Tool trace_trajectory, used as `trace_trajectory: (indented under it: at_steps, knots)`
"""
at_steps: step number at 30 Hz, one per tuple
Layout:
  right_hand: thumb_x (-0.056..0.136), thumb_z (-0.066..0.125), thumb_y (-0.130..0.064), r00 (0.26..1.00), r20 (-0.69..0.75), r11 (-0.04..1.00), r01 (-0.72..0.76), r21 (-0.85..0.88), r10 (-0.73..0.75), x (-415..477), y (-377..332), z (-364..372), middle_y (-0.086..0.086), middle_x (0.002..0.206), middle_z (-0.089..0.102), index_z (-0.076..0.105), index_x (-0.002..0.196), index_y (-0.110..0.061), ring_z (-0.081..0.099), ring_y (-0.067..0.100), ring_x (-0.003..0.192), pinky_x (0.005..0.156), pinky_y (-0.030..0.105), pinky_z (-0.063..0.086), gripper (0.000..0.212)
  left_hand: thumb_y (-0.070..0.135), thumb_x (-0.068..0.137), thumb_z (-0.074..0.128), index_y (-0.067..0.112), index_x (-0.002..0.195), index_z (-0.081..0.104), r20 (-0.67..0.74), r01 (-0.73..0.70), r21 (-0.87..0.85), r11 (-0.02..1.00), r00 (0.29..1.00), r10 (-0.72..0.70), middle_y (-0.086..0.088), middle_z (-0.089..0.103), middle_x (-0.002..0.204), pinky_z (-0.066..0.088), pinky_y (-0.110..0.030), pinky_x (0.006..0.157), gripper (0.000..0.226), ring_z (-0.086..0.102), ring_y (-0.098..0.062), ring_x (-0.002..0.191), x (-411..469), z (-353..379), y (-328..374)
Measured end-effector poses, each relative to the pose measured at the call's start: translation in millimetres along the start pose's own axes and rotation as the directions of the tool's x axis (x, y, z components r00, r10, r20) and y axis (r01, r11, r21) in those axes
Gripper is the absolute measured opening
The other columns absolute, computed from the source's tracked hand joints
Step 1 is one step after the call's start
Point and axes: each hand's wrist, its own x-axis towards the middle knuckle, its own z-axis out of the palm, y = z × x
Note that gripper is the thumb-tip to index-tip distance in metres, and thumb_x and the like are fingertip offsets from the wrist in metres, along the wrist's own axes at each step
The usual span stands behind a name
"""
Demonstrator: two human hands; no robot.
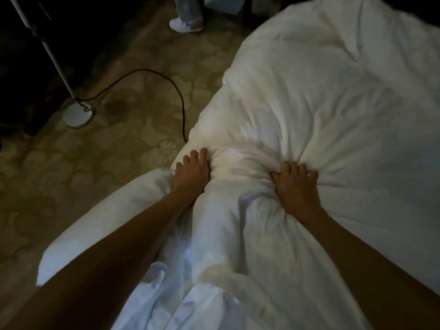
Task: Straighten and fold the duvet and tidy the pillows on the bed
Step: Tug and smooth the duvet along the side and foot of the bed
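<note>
both hands are clenching the duvet (309, 96), left hand (191, 173) and right hand (296, 186) level at lower centre, its bulk stretching away toward the upper right.

Rumpled duvet (309, 103) hides bed; on patterned carpet (114, 167): round base (77, 116) (lamp's?), black cable (166, 83).

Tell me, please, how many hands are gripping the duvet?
2: the left hand grips a bunched fold of the duvet near its edge; the right hand clutches it further in. No others show.
</note>
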Motion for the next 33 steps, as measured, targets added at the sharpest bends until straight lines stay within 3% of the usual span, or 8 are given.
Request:
trace_trajectory:
  at_steps: [4,10,15,18,22,25,29,33]
  knots:
    - [0.098,0.036,-0.046,0.997,-0.081,1.0,0.007,0.01,-0.006,3,-4,14,0.014,0.088,0.057,0.053,0.095,-0.012,0.053,0.032,0.084,0.072,0.045,0.036,0.038,0.025,0.096,0.037,0.013,0.137,0.029,-0.02,-0.028,-0.086,0.996,0.999,0.026,-0.018,0.045,0.125,0.039,-0.051,0.089,0.044,0.049,-0.038,0.109,0,1,-5]
    - [0.086,0.04,-0.041,0.967,-0.244,0.882,0.049,0.468,0.075,18,-50,-32,0.018,0.101,0.061,0.06,0.109,-0.006,0.057,0.038,0.093,0.081,0.047,0.043,0.046,0.047,0.083,0.053,0.022,0.146,0.007,0.197,0.07,-0.159,0.985,0.98,-0.037,-0.015,0.034,0.139,0.031,-0.057,0.102,0.082,0.04,-0.04,0.123,-26,-29,-13]
    - [0.077,0.055,-0.054,0.903,-0.151,0.851,0.43,0.301,-0.402,30,-140,-78,0.011,0.142,0.043,0.039,0.141,-0.021,0.04,0.033,0.127,0.104,0.05,0.027,0.074,0.06,0.079,0.051,0.015,0.149,0.0,0.4,0.081,0.125,0.989,0.908,-0.125,-0.025,0.026,0.147,0.017,-0.063,0.107,0.098,0.025,-0.051,0.132,-68,-50,-45]
    - [0.08,0.052,-0.048,0.849,-0.102,0.834,0.529,0.159,-0.519,26,-174,-78,0.011,0.142,0.045,0.044,0.137,-0.023,0.039,0.033,0.132,0.11,0.053,0.022,0.063,0.055,0.08,0.054,0.01,0.137,0.032,0.519,0.128,0.112,0.985,0.838,-0.168,-0.019,0.044,0.136,0.032,-0.058,0.103,0.076,0.042,-0.046,0.122,-59,-51,-91]
    - [0.086,0.053,-0.031,0.803,-0.085,0.8,0.596,0.077,-0.59,25,-196,-82,0.008,0.09,0.065,0.065,0.095,-0.018,0.063,0.031,0.089,0.093,0.052,0.038,0.019,0.029,0.087,0.061,0.009,0.124,0.052,0.543,-0.113,-0.096,0.989,0.827,0.148,-0.013,0.057,0.126,0.044,-0.034,0.094,0.043,0.056,-0.031,0.114,-36,-74,-134]
    - [0.085,0.06,-0.018,0.773,-0.013,0.773,0.634,0.002,-0.634,34,-214,-107,0.006,0.084,0.06,0.066,0.101,-0.023,0.06,0.027,0.059,0.062,0.039,0.048,0.018,0.024,0.089,0.061,0.014,0.132,0.049,0.581,-0.122,-0.31,0.943,0.761,0.29,-0.01,0.054,0.131,0.045,-0.032,0.091,0.047,0.054,-0.027,0.118,-16,-105,-174]
    - [0.084,0.059,-0.016,0.8,-0.212,0.821,0.571,-0.016,-0.561,82,-234,-163,0.012,0.067,0.058,0.067,0.095,-0.014,0.052,0.027,0.037,0.035,0.027,0.038,0.014,0.016,0.085,0.063,0.008,0.116,0.06,0.376,-0.365,-0.348,0.864,0.79,0.485,-0.011,0.063,0.109,0.049,-0.037,0.083,0.032,0.061,-0.027,0.1,46,-165,-222]
    - [0.093,0.057,-0.024,0.944,-0.187,0.957,0.285,0.054,-0.271,125,-245,-195,0.016,0.067,0.063,0.063,0.089,-0.007,0.061,0.033,0.053,0.049,0.031,0.039,0.018,0.02,0.083,0.062,0.014,0.104,0.064,0.075,-0.41,-0.27,0.871,0.893,0.443,-0.012,0.067,0.098,0.044,-0.03,0.069,0.021,0.061,-0.026,0.086,100,-193,-237]
